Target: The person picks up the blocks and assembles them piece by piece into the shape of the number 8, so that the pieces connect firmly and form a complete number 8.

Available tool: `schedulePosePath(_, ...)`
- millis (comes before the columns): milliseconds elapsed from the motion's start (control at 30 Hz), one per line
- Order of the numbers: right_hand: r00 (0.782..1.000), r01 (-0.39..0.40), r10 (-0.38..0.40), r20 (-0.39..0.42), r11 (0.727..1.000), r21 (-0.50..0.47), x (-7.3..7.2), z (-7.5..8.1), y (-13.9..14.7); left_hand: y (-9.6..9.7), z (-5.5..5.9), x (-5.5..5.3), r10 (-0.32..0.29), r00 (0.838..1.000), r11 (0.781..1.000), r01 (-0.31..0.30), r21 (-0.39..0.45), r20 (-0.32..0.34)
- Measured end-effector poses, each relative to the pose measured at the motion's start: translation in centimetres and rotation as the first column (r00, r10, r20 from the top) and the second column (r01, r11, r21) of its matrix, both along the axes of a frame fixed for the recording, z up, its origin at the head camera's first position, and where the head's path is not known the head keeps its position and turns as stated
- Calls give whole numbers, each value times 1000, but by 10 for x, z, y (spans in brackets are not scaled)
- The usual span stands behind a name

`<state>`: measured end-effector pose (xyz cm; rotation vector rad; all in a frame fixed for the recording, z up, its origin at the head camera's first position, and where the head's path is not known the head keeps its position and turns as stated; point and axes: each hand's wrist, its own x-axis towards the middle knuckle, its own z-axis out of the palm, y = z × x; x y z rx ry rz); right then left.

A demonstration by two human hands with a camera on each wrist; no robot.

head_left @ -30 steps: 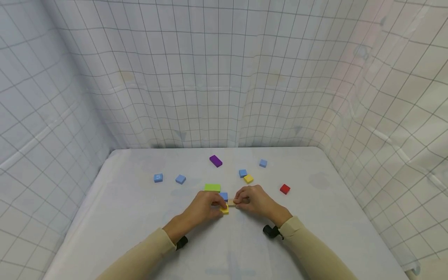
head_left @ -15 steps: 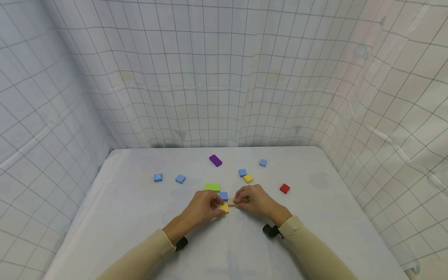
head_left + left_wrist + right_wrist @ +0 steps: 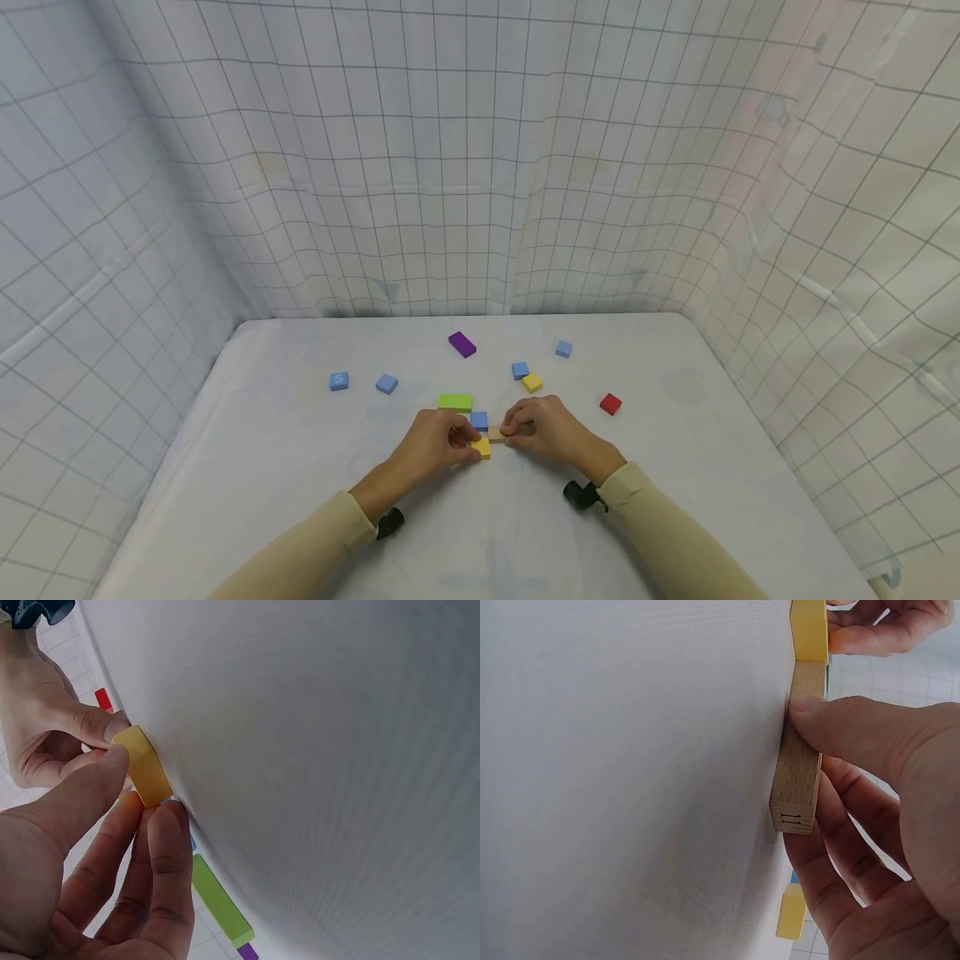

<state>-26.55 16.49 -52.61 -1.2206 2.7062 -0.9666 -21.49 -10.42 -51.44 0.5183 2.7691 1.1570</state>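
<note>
My left hand (image 3: 435, 442) pinches a small yellow block (image 3: 144, 766) between thumb and fingertips, low over the white table. In the right wrist view, my right hand (image 3: 922, 780) grips a plain wooden block (image 3: 796, 772), thumb on one long side and fingers on the other; its end has a dark printed mark. The wooden block's far end meets the yellow block. Just behind both lies a blue block (image 3: 478, 421), and beyond it a light green block (image 3: 455, 402), longer than the blue one.
Farther back lie a purple block (image 3: 462, 344), a blue block (image 3: 521, 370) beside a yellow one (image 3: 532, 382), and another blue block (image 3: 564, 348). To the left are a blue block marked 5 (image 3: 339, 381) and a blue block (image 3: 387, 383). A red block (image 3: 611, 404) lies right.
My left fingertips have drawn back slightly from over the yellow block to its left side, leaving more of its top showing. My right hand and the wooden block stay in place.
</note>
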Motion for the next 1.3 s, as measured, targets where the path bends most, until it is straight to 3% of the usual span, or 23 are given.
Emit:
schedulePosePath(300, 1000, -4, 4, -11, 1000, -8, -1, -2, 1, 0, 1, 0, 8, 1000, 1000, -8, -5, 24)
schedulePosePath(700, 998, 36, -37, 47, 999, 24, 3, -2, 0, -1, 1, -1, 4, 999, 1000, -4, -3, 33)
schedulePosePath(1100, 999, 33, -34, 11, 998, 57, 4, 1, 0, -1, 1, -4, 0, 999, 1000, 0, -1, 35)
schedulePosePath(1300, 996, 88, -87, -20, 995, 50, 7, 5, 8, -1, 1, -3, -3, 999, 1000, 3, -14, 35)
